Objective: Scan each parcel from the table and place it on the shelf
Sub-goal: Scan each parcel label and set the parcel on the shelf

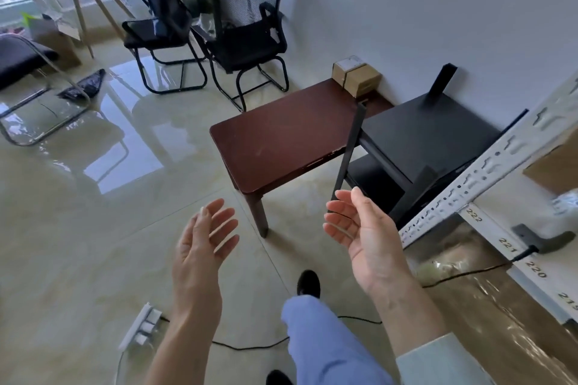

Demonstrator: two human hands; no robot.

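One small cardboard parcel (356,76) with a white label sits at the far right corner of the dark brown table (281,141), against the wall. My left hand (206,241) and my right hand (356,228) hang in the air in front of the table's near corner, palms facing each other, fingers relaxed and holding nothing. The metal shelf (481,178) with numbered labels stands at my right; a brown parcel (556,166) lies on it. A dark scanner (544,239) with a cable rests on the shelf's edge.
A black stand (422,134) with upright posts stands between the table and the shelf. Two black chairs (247,37) stand beyond the table. A power strip (140,325) and a black cable lie on the glossy floor near my feet.
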